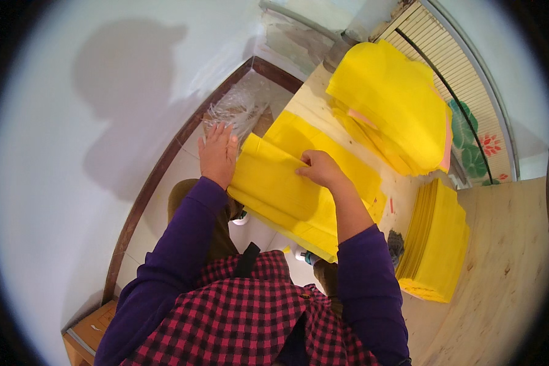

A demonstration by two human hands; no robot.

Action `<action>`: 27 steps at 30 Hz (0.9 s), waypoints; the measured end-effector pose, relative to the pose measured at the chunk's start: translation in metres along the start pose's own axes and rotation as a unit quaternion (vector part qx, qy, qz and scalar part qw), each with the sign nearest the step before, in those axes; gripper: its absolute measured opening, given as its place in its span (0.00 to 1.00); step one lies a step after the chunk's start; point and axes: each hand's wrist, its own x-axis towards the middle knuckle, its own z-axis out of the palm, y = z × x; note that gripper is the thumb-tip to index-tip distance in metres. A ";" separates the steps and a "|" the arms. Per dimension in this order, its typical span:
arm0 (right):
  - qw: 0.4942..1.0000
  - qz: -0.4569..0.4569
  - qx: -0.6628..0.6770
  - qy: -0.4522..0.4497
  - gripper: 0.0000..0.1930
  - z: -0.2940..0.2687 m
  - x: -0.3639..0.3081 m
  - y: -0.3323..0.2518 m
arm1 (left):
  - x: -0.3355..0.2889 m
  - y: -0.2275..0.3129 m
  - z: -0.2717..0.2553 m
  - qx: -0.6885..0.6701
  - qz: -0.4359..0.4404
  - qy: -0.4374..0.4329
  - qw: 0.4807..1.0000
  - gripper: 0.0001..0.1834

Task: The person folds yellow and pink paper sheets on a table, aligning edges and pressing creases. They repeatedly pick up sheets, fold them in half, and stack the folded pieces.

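Observation:
A folded yellow sheet (287, 188), of paper or thin cloth, lies in front of me with its near side hanging over the table's edge. My left hand (218, 155) is at its left end, fingers stretched out and palm down. Closed in a pinch, my right hand (321, 169) grips the upper edge of this sheet near its middle. Beneath and beyond it, more flat yellow material (348, 160) rests on the table.
A large loose heap of yellow sheets (390, 104) stands at the far right of the wooden table (500, 244). Nearer, a neat yellow stack (436, 244) sits beside a dark grey bundle (395, 245). Clear plastic wrap (241, 107) lies by the wall at the far left.

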 end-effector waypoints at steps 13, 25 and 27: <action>0.876 -0.130 0.404 0.228 0.06 -0.088 -0.150 -0.033 | -0.022 0.127 -0.055 -0.681 0.075 -0.114 0.720 0.40; 0.717 -0.230 0.513 0.412 0.15 -0.077 -0.199 0.008 | 0.003 0.260 -0.052 -0.550 0.186 -0.333 0.743 0.19; 0.756 -0.129 0.493 0.411 0.15 -0.052 -0.194 0.021 | -0.001 0.251 -0.036 -0.458 0.134 -0.373 0.796 0.18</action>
